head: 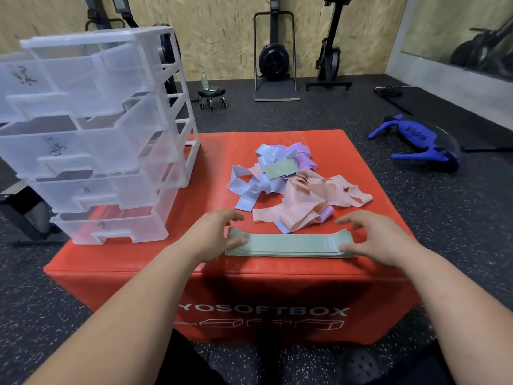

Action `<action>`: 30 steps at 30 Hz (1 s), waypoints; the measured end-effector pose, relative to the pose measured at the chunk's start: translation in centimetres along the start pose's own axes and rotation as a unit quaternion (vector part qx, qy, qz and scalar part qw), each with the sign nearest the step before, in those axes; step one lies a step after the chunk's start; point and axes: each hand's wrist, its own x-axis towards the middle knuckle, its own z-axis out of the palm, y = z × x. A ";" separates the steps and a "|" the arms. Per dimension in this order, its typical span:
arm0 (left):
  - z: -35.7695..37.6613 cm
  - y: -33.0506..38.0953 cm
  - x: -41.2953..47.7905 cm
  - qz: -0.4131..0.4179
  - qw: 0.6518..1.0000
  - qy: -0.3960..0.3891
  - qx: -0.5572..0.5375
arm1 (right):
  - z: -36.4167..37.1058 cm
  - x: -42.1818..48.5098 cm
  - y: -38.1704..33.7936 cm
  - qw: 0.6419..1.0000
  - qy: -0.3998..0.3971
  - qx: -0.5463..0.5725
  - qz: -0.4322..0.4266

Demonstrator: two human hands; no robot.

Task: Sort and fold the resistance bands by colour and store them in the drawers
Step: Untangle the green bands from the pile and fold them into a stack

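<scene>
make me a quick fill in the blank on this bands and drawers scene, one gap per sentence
1. The flat stack of bands between the left hand and the right hand is ____ in colour.
2. The clear drawer unit has ____ drawers.
3. The loose pile of bands lies on a ____ box.

Missing words: green; four; red.

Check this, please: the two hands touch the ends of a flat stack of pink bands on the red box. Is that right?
Not quite: the head view shows the flat stack under the left hand and right hand is green, not pink. The rest holds.
</scene>
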 end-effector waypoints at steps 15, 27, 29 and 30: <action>0.1 -0.8 0.3 0.044 0.996 -0.067 0.027 | 0.6 1.1 0.4 0.997 -0.051 -0.050 -0.034; 0.2 -0.2 6.9 0.042 0.992 0.112 -0.048 | 1.7 8.6 -3.2 0.989 0.092 0.004 -0.115; 0.3 0.3 8.9 0.032 0.988 0.142 -0.059 | 2.1 10.3 -3.6 0.989 0.109 -0.021 -0.098; 0.4 0.6 9.9 0.024 0.986 0.152 -0.062 | 2.1 11.0 -3.7 0.989 0.117 -0.030 -0.090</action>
